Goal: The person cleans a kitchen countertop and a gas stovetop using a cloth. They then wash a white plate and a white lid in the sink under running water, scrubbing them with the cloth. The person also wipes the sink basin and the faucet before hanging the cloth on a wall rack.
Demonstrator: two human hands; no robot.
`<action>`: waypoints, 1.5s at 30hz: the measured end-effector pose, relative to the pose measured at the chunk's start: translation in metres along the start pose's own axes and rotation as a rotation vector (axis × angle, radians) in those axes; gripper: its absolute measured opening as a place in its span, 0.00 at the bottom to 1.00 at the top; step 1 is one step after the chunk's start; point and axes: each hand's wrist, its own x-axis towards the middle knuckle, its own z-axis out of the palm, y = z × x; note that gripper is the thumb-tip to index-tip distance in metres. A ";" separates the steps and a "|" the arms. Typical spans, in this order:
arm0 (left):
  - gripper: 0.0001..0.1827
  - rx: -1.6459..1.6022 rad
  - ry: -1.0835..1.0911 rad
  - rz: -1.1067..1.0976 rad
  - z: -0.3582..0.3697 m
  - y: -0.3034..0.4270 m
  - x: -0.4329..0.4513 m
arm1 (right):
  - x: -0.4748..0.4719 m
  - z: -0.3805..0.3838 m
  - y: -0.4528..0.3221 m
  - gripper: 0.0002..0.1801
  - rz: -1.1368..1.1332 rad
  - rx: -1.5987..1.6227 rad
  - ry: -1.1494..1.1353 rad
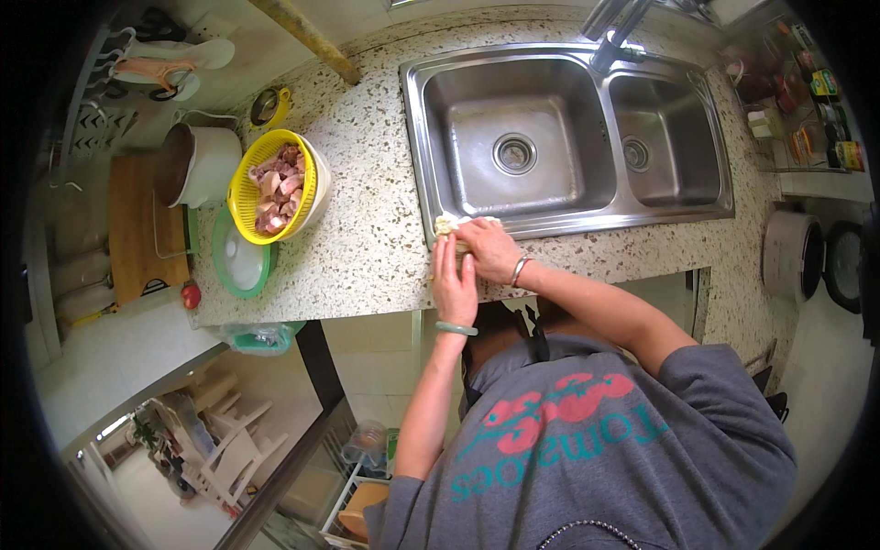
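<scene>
A crumpled pale cloth (445, 224) lies at the near left corner of the steel double sink (509, 230), partly over its rim. My right hand (493, 253), with a silver-coloured bangle at the wrist, is bent over the cloth and holds it down. Close beside it, my left hand (455, 292) reaches forward with its fingers straight and together, their tips at the cloth. A green bangle (456, 329) circles the left wrist. Both palms are turned down, so the cloth beneath them is mostly hidden. The speckled countertop (371, 254) runs under the hands.
On the left, a yellow colander (313, 206) of raw meat chunks (280, 189) sits in a white bowl. Around it are a green-rimmed lid (240, 258), a white pot (216, 161) and a wooden cutting board (144, 227). The faucet (608, 51) rises behind the sink.
</scene>
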 end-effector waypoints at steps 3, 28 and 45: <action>0.25 0.029 -0.103 0.088 0.024 0.021 0.001 | -0.024 -0.023 0.031 0.18 0.029 -0.010 0.111; 0.22 -1.284 -0.477 -0.449 0.067 0.162 -0.014 | -0.167 -0.187 0.035 0.20 0.311 1.049 0.278; 0.17 -1.086 0.177 -0.284 -0.011 0.141 -0.032 | -0.161 -0.200 0.037 0.16 0.310 1.503 0.369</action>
